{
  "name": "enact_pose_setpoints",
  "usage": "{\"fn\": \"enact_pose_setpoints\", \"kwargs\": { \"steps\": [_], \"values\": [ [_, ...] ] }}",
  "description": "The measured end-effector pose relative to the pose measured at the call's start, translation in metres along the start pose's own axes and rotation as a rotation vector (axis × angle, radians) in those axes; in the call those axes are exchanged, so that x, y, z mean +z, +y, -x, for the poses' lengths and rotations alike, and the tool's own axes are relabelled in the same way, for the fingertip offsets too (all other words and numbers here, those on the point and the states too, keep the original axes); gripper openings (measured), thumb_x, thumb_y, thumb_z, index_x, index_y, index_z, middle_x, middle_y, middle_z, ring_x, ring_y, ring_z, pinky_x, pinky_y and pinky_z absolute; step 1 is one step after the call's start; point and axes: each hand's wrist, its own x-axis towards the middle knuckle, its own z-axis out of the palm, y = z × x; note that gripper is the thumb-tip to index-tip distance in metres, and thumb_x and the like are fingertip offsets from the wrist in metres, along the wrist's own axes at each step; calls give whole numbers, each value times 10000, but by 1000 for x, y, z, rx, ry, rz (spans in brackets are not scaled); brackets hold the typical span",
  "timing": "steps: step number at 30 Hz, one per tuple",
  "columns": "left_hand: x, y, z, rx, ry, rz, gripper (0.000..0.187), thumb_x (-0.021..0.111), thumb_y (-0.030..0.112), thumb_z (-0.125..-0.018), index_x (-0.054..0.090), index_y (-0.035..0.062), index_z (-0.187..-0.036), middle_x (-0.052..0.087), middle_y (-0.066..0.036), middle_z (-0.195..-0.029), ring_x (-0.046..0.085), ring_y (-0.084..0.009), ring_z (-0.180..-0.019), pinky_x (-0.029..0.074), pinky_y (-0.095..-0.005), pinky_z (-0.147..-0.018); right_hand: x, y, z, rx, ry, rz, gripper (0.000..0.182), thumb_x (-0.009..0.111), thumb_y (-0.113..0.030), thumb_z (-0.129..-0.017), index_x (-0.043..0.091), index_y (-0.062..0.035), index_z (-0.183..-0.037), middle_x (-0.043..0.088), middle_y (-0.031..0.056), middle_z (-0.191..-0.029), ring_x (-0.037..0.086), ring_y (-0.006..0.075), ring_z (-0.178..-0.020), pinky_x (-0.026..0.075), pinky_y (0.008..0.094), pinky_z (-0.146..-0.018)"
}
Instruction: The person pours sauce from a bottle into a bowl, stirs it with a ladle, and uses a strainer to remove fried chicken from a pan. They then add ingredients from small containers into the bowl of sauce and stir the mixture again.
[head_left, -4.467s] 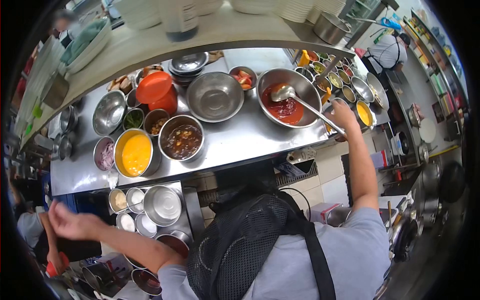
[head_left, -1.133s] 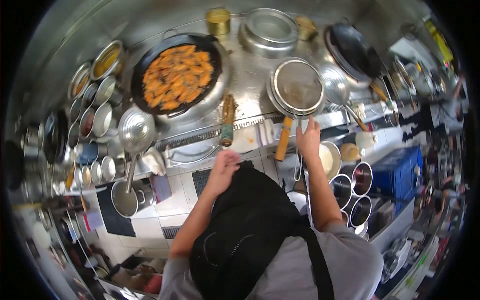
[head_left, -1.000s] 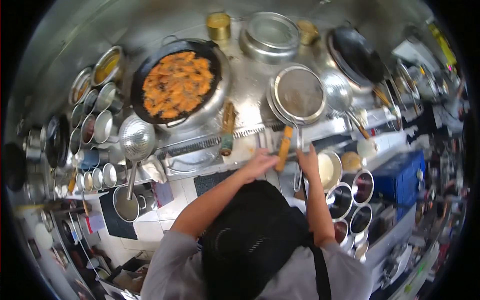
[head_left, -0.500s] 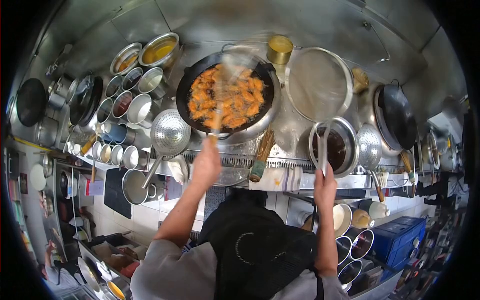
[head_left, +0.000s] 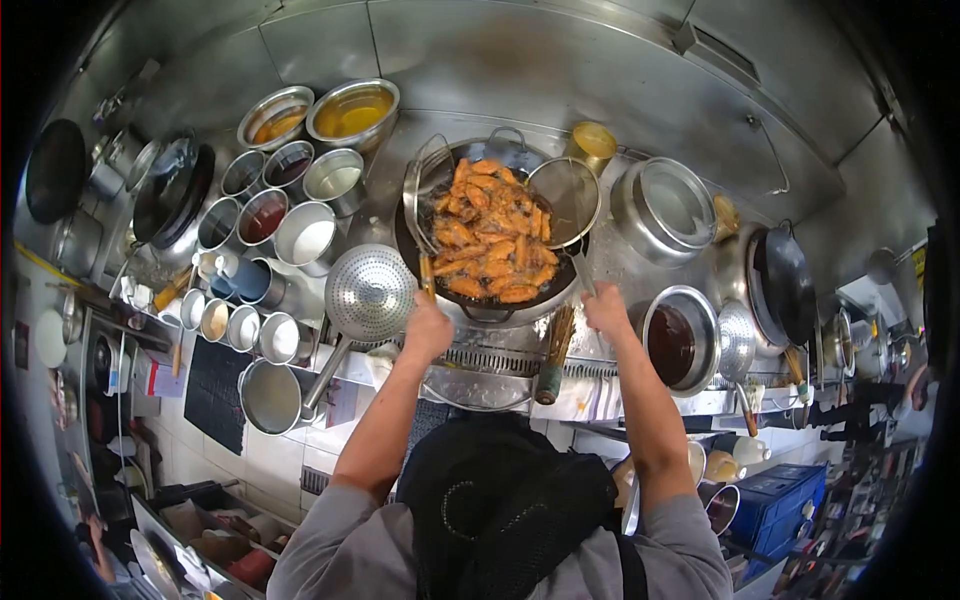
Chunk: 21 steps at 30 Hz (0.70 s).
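A black wok [head_left: 470, 296] full of orange fried pieces [head_left: 492, 245] sits on the steel stove in front of me. My left hand [head_left: 428, 326] grips the wooden handle of a wire skimmer [head_left: 424, 190] whose basket stands at the wok's left edge. My right hand [head_left: 606, 308] holds the handle of a round mesh strainer [head_left: 564, 200] tilted over the wok's right side. Both tools flank the fried pieces.
Several metal bowls of sauces and seasonings [head_left: 300, 170] stand to the left. A perforated ladle [head_left: 370, 292] rests by my left hand. A pot of dark liquid [head_left: 680, 338], a lidded pot [head_left: 668, 208], another wok [head_left: 788, 282] and a brush [head_left: 554, 352] lie to the right.
I turned from a counter of sauce bowls to the stove. My hands picked up the skimmer and the mesh strainer and brought both over the wok.
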Motion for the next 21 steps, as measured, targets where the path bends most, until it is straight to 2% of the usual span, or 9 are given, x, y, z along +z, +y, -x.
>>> {"fn": "enact_pose_setpoints", "kwargs": {
  "steps": [1,2,4,5,6,9,13,15,21],
  "values": [
    [4,1,-1,93,5,-87,386,495,34,-864,315,-83,-1184,637,-328,-858,665,-481,-793,526,-564,-720,6,-7,3,119,-82,-206,288,619,-180,-882,666,45,-1055,686,308,-925,662,487,-942,523,514,-847],
    [8,1,-1,83,9,-87,386,495,34,-864,315,-83,-1184,637,-328,-858,665,-481,-793,526,-564,-720,11,-14,6,240,-167,-413,285,625,-182,-881,663,59,-1029,685,302,-916,656,492,-933,522,502,-847],
    [-21,57,9,-277,-255,487,365,483,17,-889,293,-78,-1186,610,-224,-776,670,-334,-646,522,-448,-499,24,-14,6,217,-214,-418,273,617,-179,-895,648,61,-1023,679,303,-933,650,492,-926,517,499,-838],
    [-4,52,3,-339,-258,612,348,471,-15,-896,297,-54,-1196,562,-142,-752,617,-209,-574,455,-321,-395,33,-15,6,86,-140,-305,256,611,-184,-902,642,52,-995,675,312,-953,650,493,-932,515,513,-842],
    [2,58,4,-342,-250,610,348,471,-15,-896,297,-54,-1196,562,-142,-752,617,-209,-574,455,-321,-395,41,-18,7,-43,-65,-194,242,606,-189,-909,636,44,-966,672,321,-973,650,494,-938,513,527,-846],
    [18,78,7,-365,-225,790,369,512,-37,-852,345,-76,-1179,550,-123,-738,570,-200,-537,457,-352,-411,29,-59,29,-65,-48,-6,282,569,-169,-922,588,23,-1127,668,325,-995,653,493,-951,510,554,-873],
    [18,92,3,-385,-257,1037,162,555,-48,-834,494,-29,-983,532,-80,-716,559,-193,-535,455,-347,-431,11,-98,63,-83,-53,302,433,523,-105,-914,477,-29,-1337,683,298,-962,674,469,-930,536,548,-826],
    [14,88,2,-360,-342,1081,68,573,-27,-839,532,14,-874,525,-71,-711,548,-191,-527,458,-357,-460,10,-100,79,-143,-41,326,457,524,-89,-897,475,-41,-1349,686,289,-952,683,461,-903,543,547,-799],
    [16,58,9,-346,-479,1385,78,591,1,-870,529,35,-902,546,-57,-755,526,-144,-583,446,-316,-537,4,-77,97,-342,62,375,544,541,-50,-847,472,-72,-1386,686,284,-944,691,456,-817,551,550,-738]
  ]
}}
